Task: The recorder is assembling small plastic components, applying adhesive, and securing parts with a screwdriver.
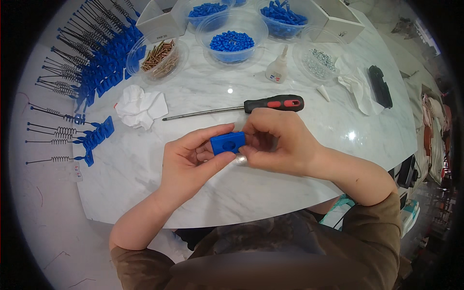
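Note:
Between my two hands is a small blue rectangular plastic block (228,143) with a round recess in its upper face. My left hand (193,157) grips it from the left, thumb on the near edge and fingers on the far edge. The thumb and fingers of my right hand (278,142) are pinched at the block's right end; whether they hold a smaller piece there is hidden. Just beyond my hands lies a screwdriver (275,104) with a black and red handle, its shaft pointing left.
Across the back stand clear bowls of brass-coloured screws (159,54), small blue parts (232,41), longer blue pieces (282,13) and small silvery parts (319,63). A glue bottle (277,67) stands between bowls. Crumpled tissue (141,107) lies left; blue pieces with coiled springs (104,67) line the left edge.

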The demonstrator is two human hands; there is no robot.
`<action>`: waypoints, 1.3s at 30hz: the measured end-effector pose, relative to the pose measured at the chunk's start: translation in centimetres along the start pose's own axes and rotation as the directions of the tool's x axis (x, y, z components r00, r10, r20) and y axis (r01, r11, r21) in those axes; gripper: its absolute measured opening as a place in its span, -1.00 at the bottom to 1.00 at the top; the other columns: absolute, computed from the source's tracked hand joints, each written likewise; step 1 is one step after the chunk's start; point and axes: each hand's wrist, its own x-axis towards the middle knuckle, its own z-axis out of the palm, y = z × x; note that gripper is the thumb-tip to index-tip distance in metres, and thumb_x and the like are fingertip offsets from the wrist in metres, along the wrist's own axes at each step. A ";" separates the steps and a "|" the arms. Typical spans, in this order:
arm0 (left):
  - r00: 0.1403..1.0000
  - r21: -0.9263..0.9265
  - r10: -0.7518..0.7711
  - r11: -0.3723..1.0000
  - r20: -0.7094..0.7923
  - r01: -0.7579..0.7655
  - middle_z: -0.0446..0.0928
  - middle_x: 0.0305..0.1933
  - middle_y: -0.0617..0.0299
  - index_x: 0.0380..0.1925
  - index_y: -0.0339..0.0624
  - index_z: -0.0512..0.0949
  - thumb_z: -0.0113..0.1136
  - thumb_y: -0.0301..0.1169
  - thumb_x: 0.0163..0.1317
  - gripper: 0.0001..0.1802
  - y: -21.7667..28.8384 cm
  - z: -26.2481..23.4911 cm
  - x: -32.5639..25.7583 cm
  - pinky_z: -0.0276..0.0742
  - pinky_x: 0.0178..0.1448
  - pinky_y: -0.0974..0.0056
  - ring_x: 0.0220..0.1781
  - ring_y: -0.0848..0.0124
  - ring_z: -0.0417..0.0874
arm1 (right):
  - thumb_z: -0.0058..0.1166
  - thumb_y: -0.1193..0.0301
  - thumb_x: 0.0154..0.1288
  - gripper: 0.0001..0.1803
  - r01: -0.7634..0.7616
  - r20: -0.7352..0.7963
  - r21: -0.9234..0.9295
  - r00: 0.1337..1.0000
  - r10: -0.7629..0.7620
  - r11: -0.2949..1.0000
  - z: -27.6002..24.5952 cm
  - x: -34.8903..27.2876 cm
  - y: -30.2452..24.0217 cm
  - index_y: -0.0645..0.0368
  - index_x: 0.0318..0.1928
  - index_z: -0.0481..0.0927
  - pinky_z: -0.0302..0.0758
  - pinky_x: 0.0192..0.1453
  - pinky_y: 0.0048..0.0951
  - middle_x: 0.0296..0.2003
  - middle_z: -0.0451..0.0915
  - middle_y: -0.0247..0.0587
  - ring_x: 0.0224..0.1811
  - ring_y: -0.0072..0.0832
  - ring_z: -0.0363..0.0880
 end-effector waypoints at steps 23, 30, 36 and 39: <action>0.996 0.071 -0.082 0.994 0.030 0.080 0.64 -0.13 0.15 0.09 -0.38 0.52 0.28 -0.69 0.13 -0.54 0.1 -0.3 -0.4 0.50 -0.14 0.53 -0.21 0.62 0.59 | 0.29 0.47 0.00 -0.77 0.085 -0.010 -0.229 0.996 -0.090 0.970 0.6 -0.2 -0.3 0.23 -0.42 0.46 0.37 -0.44 -0.45 -0.50 0.42 -0.27 -0.48 -0.46 0.45; 0.998 0.064 -0.050 0.997 0.025 0.049 0.64 -0.19 0.24 0.08 -0.33 0.55 0.27 -0.70 0.14 -0.55 0.1 -0.2 -0.3 0.39 -0.29 0.62 -0.33 0.75 0.51 | 0.24 0.39 -0.01 -0.74 0.061 -0.019 -0.163 0.998 -0.065 0.985 0.7 -0.3 -0.2 0.22 -0.43 0.42 0.40 -0.38 -0.27 -0.50 0.43 -0.21 -0.41 -0.26 0.50; 0.997 0.056 -0.071 0.996 0.021 0.070 0.63 -0.06 0.05 0.04 -0.41 0.54 0.31 -0.72 0.07 -0.54 0.0 -0.4 -0.5 0.57 -0.06 0.47 -0.11 0.51 0.65 | 0.23 0.39 0.01 -0.77 0.099 -0.020 -0.164 0.994 -0.104 0.981 0.8 -0.5 -0.2 0.22 -0.43 0.44 0.40 -0.41 -0.29 -0.51 0.45 -0.22 -0.48 -0.27 0.49; 0.999 0.048 -0.042 0.998 0.032 0.040 0.65 -0.09 0.14 0.09 -0.36 0.53 0.27 -0.71 0.14 -0.54 0.1 -0.1 -0.4 0.48 -0.20 0.58 -0.24 0.69 0.57 | 0.22 0.39 0.03 -0.78 0.097 -0.023 -0.132 0.995 -0.101 0.986 0.4 -0.4 -0.4 0.22 -0.42 0.46 0.40 -0.44 -0.31 -0.50 0.46 -0.22 -0.53 -0.30 0.49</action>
